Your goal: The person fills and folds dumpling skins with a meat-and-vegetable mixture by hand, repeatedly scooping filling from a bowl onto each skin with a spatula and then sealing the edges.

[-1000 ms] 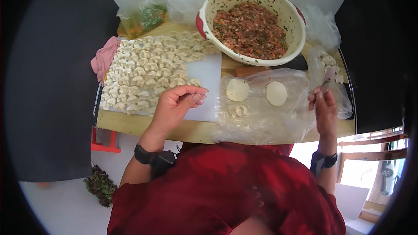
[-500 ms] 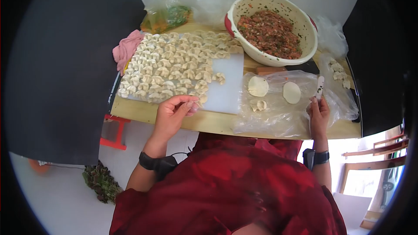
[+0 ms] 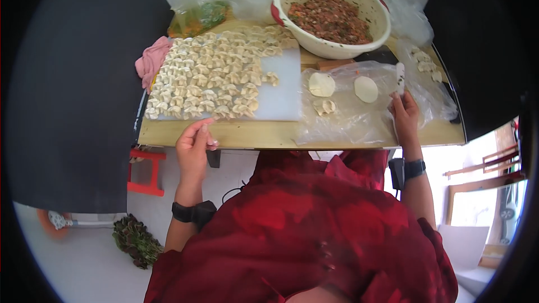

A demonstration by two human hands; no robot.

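Note:
My left hand (image 3: 195, 146) hovers at the front edge of the table, just below the lowest row of dumplings. Nothing shows in it, and its fingers are loosely parted. Rows of folded dumplings (image 3: 197, 73) cover most of a white board (image 3: 283, 95). In my right hand (image 3: 405, 113) a narrow white filling spatula (image 3: 400, 78) points upward, with dark specks of filling on it. Left of that hand, two round dough wrappers (image 3: 366, 89) (image 3: 321, 85) and one pleated dumpling (image 3: 324, 107) lie on a clear plastic sheet (image 3: 351, 126).
A large cream bowl (image 3: 284, 19) of minced meat filling (image 3: 331, 18) stands behind the sheet. More dumplings (image 3: 428, 64) sit at the right edge. A pink cloth (image 3: 151, 62) and a bag of greens (image 3: 205, 17) are at the left. A red stool (image 3: 147, 173) stands below.
My left hand has drawn back from the dumpling at the board's front edge, toward me and left. My right hand still holds the spatula. The view has shifted slightly.

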